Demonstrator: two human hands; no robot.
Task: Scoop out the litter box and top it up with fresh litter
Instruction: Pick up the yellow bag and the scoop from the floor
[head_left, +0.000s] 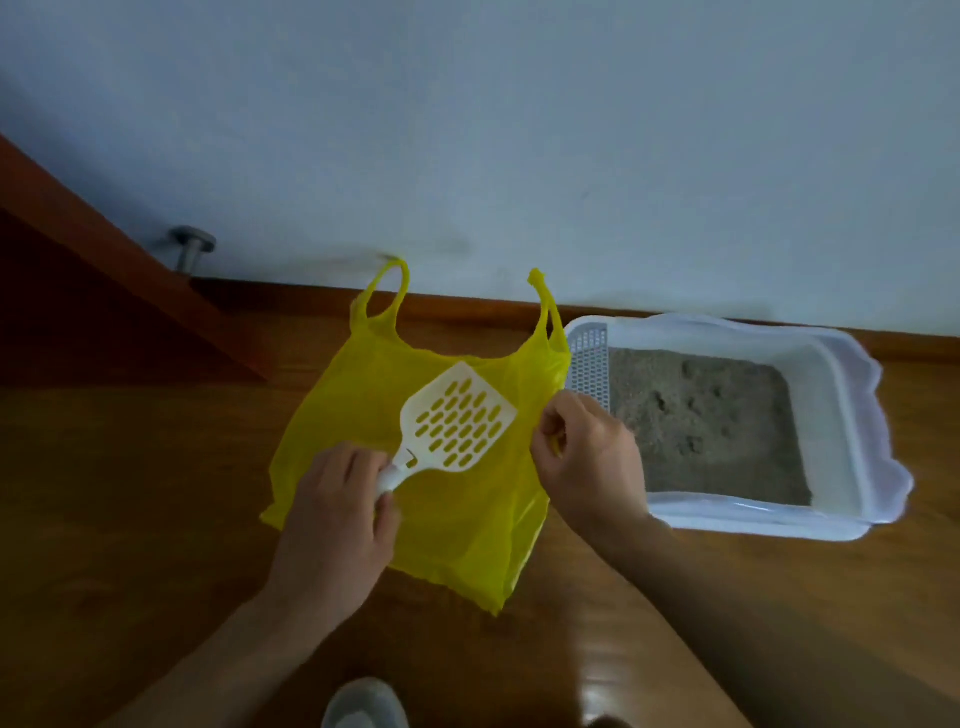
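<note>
1. Nearest, at the bottom edge of the wooden floor (130, 519), a grey shoe toe (363, 704) shows between the two bare forearms.
2. Next, the left hand (332, 525) has its fingers curled round the short handle of the white litter scoop (457, 418), gripping it near the handle's end; the scoop's slotted blade points up and away to the right and lies in front of the yellow plastic bag (457, 519).
3. Beside it, the right hand (587, 457) has its fingers bent in and pinches the right-hand side of the bag, just below the right handle loop.
4. Between the two hands the bag hangs spread and flat, translucent, with its two handle loops standing up at the top; its lower corner hangs over the floor, but I cannot tell whether it touches the boards.
5. Farther back and to the right, the white litter box (852, 415) sits on the floor against the baseboard (467, 306), just beside the bag's right side. Grey litter (717, 431) fills its bottom, with several dents and small clumps on the surface. A white perforated panel (589, 364) stands at the box's left end, partly behind the bag and the right hand.
6. Farthest, a pale wall (519, 130) rises above the baseboard; at the left a reddish wooden panel (78, 249) slants across the floor's far left corner, and a grey door stopper (191, 248) stands by the wall next to it.
</note>
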